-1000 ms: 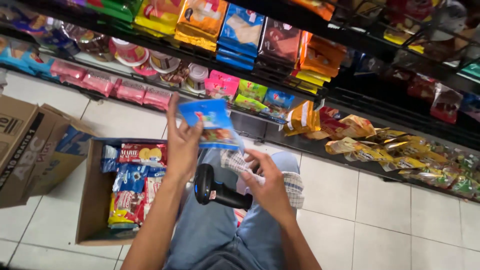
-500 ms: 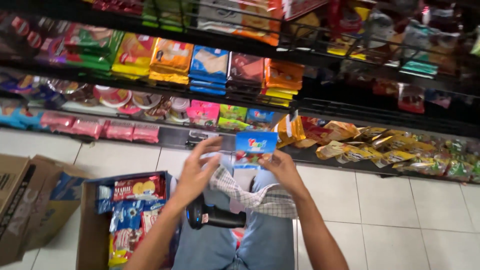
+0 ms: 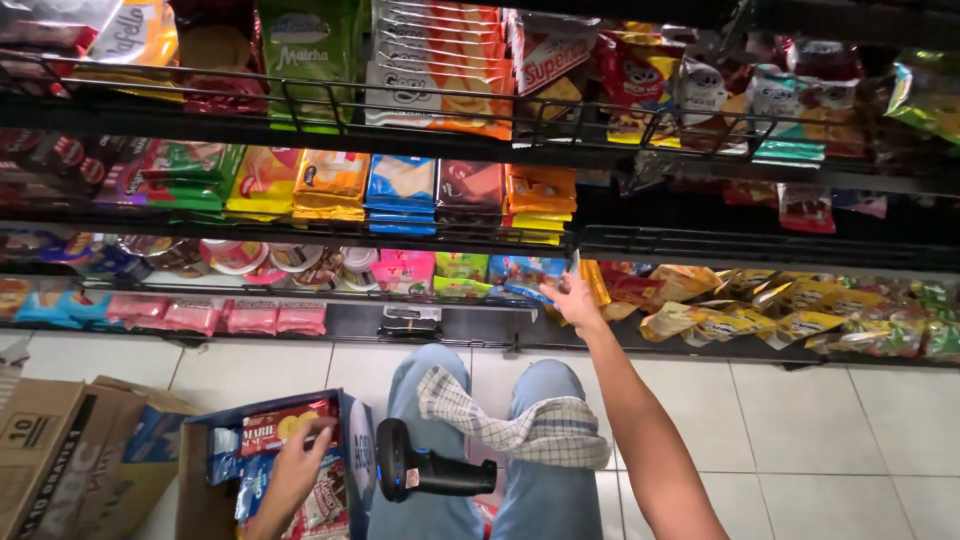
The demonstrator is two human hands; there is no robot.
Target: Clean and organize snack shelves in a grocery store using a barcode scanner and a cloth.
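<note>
My right hand (image 3: 572, 300) reaches forward to a low shelf and grips a blue snack packet (image 3: 530, 277) at the shelf's front, among other packets. My left hand (image 3: 297, 465) is down in an open cardboard box (image 3: 205, 485) of blue and red biscuit packs (image 3: 270, 428), fingers resting on the packs; whether it grips one I cannot tell. A black handheld scanner (image 3: 425, 468) lies on my lap between my jeans-clad knees, beside a checked cloth (image 3: 520, 430).
Wire shelves (image 3: 480, 145) packed with snack packets fill the upper view. Pink packs (image 3: 225, 316) line the bottom shelf at left. A second brown carton (image 3: 70, 455) stands at far left on the white tiled floor (image 3: 830, 430).
Both hands held the blue packet above my lap earlier. Now my right hand has carried it forward to the low shelf, and my left hand has dropped into the box.
</note>
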